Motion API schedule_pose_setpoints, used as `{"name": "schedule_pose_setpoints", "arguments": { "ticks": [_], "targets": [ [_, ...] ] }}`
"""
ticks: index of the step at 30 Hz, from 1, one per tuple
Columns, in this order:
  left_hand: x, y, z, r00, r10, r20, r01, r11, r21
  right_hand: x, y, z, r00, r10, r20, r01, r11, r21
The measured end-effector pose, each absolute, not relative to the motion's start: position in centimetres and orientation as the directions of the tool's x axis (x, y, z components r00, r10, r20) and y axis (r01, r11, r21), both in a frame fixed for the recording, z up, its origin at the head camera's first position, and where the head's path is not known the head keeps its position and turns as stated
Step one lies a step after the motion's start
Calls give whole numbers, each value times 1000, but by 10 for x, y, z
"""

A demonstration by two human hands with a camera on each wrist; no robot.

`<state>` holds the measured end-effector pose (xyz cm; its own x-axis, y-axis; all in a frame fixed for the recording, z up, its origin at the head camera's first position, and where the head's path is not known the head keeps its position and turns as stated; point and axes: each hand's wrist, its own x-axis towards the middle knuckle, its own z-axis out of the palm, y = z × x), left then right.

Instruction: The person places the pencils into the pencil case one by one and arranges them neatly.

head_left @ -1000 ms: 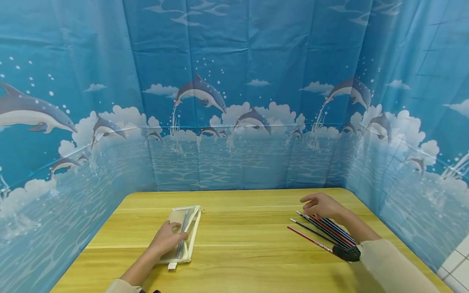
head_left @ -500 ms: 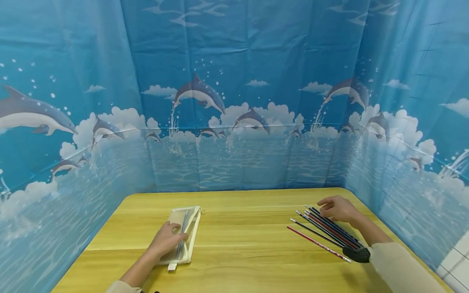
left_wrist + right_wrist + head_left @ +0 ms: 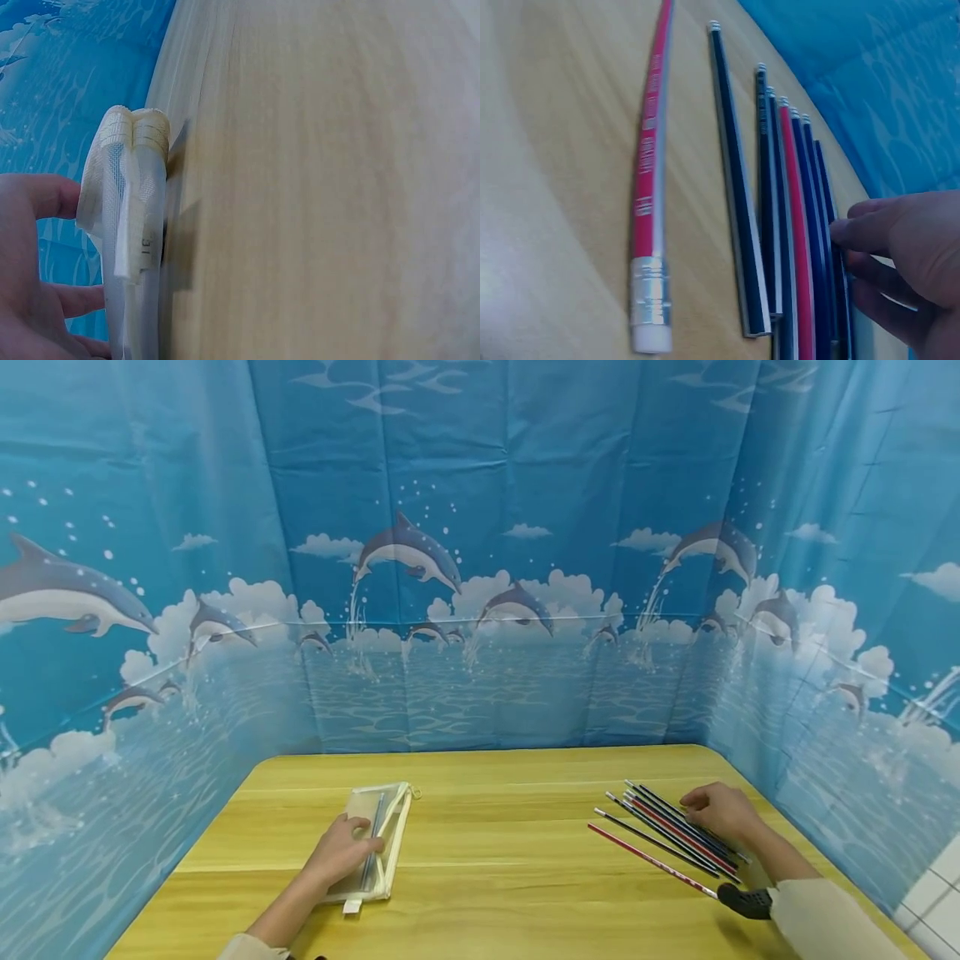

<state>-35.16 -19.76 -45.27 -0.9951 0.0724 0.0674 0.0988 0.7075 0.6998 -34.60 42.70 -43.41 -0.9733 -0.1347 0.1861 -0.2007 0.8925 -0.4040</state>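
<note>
Right hand (image 3: 720, 812) has slid right and a bit nearer along the pencils (image 3: 795, 225) since half a second ago. Over on the yellow desk (image 3: 495, 827), a see-through zip pouch (image 3: 392, 852) lies at left under the left hand (image 3: 341, 853), fingers spread; the right fingers are bunched at the outermost dark pencil (image 3: 827, 187), can't tell if they're pinching it.

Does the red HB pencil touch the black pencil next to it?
Apart. The right wrist view shows bare wooden tabletop all along between the red HB pencil and the black pencil.
</note>
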Motion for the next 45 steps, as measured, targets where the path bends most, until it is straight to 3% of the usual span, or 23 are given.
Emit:
{"name": "schedule_pose_setpoints", "arguments": {
  "ticks": [10,29,45],
  "targets": [
    [-353,-199,-453,-995,74,70,102,708,699,-354,421,-435,-980,-122,160,-167,935,-313],
    [-350,-200,-451,-995,80,63,101,704,703,-364,424,-430,-964,-171,203,-240,890,-388],
    [-350,-198,-452,-995,80,51,93,696,712,-372,374,-410,-941,-245,232,-328,825,-459]
  ]
}}
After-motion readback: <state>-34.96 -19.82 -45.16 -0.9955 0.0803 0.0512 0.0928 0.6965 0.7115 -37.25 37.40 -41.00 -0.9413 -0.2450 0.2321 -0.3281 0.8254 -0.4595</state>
